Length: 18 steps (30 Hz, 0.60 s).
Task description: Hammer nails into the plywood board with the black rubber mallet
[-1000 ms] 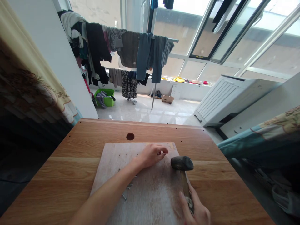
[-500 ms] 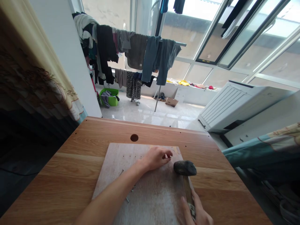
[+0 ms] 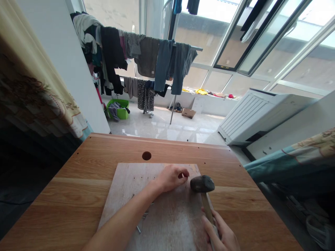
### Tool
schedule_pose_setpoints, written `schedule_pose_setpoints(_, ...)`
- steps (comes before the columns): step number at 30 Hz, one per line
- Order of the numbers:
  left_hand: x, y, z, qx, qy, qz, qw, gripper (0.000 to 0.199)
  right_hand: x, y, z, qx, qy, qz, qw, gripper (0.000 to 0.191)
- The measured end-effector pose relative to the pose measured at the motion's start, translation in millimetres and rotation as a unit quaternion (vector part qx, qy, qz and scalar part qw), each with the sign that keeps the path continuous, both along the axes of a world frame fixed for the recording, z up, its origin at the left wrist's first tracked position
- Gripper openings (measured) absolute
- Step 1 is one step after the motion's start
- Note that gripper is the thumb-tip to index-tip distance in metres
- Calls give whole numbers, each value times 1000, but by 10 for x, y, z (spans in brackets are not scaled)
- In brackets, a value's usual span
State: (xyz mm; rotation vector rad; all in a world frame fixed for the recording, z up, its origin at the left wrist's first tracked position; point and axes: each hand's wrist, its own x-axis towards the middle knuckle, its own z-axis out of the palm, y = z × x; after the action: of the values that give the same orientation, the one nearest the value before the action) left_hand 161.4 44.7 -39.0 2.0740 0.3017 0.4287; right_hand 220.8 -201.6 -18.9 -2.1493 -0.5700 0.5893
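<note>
A pale wooden board [image 3: 167, 212] lies flat on the table. My left hand [image 3: 174, 177] rests over its far right part, thumb and forefinger pinched on what looks like a nail, mostly hidden by the fingertips. My right hand [image 3: 221, 232] grips the wooden handle of a hammer [image 3: 202, 183]. Its dark, blunt head is just above the board, right of my left fingertips and apart from them. Several loose nails [image 3: 138, 229] lie on the board beside my left forearm, which partly covers them. A row of small dark marks [image 3: 141, 177] runs along the board's far side.
The wooden table [image 3: 70, 195] has a round hole [image 3: 146, 156] beyond the board. Past its far edge stand a drying rack hung with clothes [image 3: 163, 64] and a green basket [image 3: 122, 112]. A white ribbed cabinet [image 3: 243, 116] is at right; curtains [image 3: 44, 94] hang on both sides.
The view has shifted slightly, so the scene sits a little further left. The hammer head stays close beside my left hand, which keeps its pinch; my right hand's grip looks slightly changed.
</note>
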Motion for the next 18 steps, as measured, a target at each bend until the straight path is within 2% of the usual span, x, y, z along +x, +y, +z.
schedule_pose_setpoints(4,-7,3,6,-9,4,-5,1000,11,-13,256,93,88,23,-42,995,62)
schedule_pose_setpoints(10,11,7,7,-17,5,-5,1000,8,37,475,143,208,167,-46,963,57)
schedule_pose_setpoints(16,37,16,-45,-11,-15,2,1000,3,35,490,127,256,196,-28,946,44)
schedule_pose_setpoints(18,24,19,-48,-18,-21,0,1000,5,59,477,137,258,192,-26,947,45)
